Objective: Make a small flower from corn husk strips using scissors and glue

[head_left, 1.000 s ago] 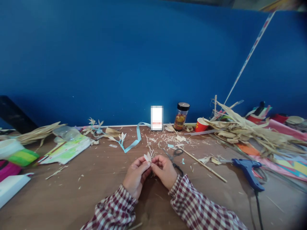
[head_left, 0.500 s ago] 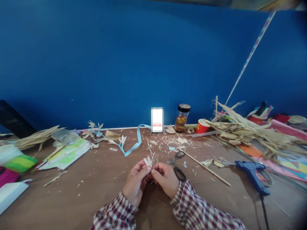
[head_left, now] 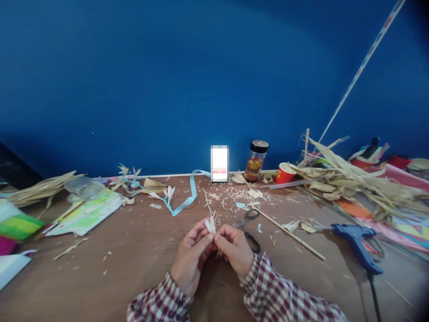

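Fingertips of left hand and right hand pinch a small pale husk flower together over the wooden table. Scissors lie at 2 o'clock, just beside; blue glue gun at 3 o'clock, well apart.

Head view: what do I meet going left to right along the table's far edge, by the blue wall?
Light blue ribbon, white blurred card, black-lidded glass jar, red paper cup, pile of dried tan husks.
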Available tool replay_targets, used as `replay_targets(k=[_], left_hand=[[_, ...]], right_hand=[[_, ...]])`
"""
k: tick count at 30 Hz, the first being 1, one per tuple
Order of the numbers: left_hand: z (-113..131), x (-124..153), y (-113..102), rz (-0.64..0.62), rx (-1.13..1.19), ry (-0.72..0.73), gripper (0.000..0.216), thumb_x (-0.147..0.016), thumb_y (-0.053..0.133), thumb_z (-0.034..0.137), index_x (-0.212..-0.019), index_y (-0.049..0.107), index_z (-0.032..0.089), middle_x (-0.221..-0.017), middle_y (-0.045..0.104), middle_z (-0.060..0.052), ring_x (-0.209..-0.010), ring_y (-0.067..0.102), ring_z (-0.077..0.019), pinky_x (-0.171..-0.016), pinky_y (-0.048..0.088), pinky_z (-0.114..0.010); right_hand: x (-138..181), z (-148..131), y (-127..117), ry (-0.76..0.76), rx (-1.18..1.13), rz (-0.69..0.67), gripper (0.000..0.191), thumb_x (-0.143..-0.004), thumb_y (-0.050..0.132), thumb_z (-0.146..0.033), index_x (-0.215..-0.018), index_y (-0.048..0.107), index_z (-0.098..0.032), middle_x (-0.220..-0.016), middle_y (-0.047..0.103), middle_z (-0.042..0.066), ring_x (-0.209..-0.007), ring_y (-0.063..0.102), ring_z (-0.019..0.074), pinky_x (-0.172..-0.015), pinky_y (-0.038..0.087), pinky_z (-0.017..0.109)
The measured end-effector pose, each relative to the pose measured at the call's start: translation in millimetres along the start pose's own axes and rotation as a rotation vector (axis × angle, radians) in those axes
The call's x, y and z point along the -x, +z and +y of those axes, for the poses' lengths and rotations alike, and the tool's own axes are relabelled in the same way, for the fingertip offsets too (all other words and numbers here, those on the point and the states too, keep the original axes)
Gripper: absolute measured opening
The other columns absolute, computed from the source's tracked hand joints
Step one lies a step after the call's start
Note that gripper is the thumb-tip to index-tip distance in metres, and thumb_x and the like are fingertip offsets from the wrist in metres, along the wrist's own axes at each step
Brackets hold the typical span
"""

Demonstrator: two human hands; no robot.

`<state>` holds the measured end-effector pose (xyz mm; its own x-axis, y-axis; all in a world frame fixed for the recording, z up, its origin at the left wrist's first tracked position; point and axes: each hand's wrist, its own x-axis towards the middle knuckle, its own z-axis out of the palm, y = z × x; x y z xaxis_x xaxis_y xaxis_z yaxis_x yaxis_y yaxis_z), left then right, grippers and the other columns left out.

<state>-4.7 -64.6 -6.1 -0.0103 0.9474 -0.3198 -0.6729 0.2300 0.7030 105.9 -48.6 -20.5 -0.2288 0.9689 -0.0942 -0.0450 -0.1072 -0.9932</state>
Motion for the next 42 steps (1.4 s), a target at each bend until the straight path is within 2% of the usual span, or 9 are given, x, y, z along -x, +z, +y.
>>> replay_targets(k=[5,7,22,28,33,42], left_hand=[[-2,-2,-5,0.055,-0.030,-0.065,0.018,-0.054,0.074,0.013,-0.069,0.064,0.013,-0.066,0.065,-0.003,-0.059,0.059,-0.0101,-0.060,0.050,-0.020],[-2,-3,-6,0.055,-0.031,-0.080,0.015,-0.054,0.074,0.014,-0.064,0.064,0.012,-0.063,0.065,-0.003,-0.059,0.059,-0.0098,-0.060,0.050,-0.020],[0,-2,-8,0.030,-0.050,-0.085,0.011,-0.057,0.072,0.015,-0.061,0.061,0.013,-0.057,0.059,0.001,-0.054,0.054,-0.0066,-0.056,0.047,-0.018],[1,-2,-11,0.002,-0.050,-0.059,0.009,-0.062,0.068,0.016,-0.066,0.061,0.013,-0.058,0.057,0.002,-0.053,0.052,-0.0057,-0.053,0.044,-0.016],[4,-5,-13,-0.025,-0.051,-0.089,0.009,-0.065,0.066,0.018,-0.070,0.060,0.012,-0.057,0.056,0.002,-0.051,0.052,-0.0054,-0.049,0.042,-0.015],[8,-1,-6,-0.086,-0.109,-0.087,0.015,-0.063,0.068,0.023,-0.063,0.059,0.011,-0.050,0.053,0.003,-0.045,0.049,-0.0061,-0.044,0.039,-0.016]], right_hand=[[1,0,0,0.006,0.022,0.023,0.018,-0.073,0.051,-0.029,-0.062,0.048,-0.016,-0.043,0.044,-0.006,-0.036,0.036,0.0046,-0.036,0.026,0.015],[2,-1,0,-0.004,0.039,0.026,0.018,-0.074,0.051,-0.029,-0.062,0.048,-0.016,-0.042,0.043,-0.007,-0.036,0.035,0.0044,-0.035,0.025,0.015],[5,-6,3,-0.081,0.094,0.005,0.019,-0.075,0.051,-0.029,-0.064,0.050,-0.013,-0.047,0.045,-0.005,-0.041,0.038,0.0046,-0.040,0.029,0.015],[5,-6,3,-0.054,0.038,-0.035,0.020,-0.077,0.051,-0.033,-0.070,0.053,-0.014,-0.048,0.046,-0.005,-0.039,0.037,0.0040,-0.036,0.027,0.014],[5,-6,2,-0.034,0.032,-0.049,0.026,-0.080,0.046,-0.036,-0.067,0.053,-0.015,-0.044,0.044,-0.006,-0.037,0.035,0.0036,-0.036,0.026,0.014],[6,-9,1,-0.046,0.056,-0.104,0.032,-0.081,0.045,-0.038,-0.063,0.055,-0.013,-0.047,0.048,-0.004,-0.038,0.038,0.0036,-0.037,0.027,0.014]])
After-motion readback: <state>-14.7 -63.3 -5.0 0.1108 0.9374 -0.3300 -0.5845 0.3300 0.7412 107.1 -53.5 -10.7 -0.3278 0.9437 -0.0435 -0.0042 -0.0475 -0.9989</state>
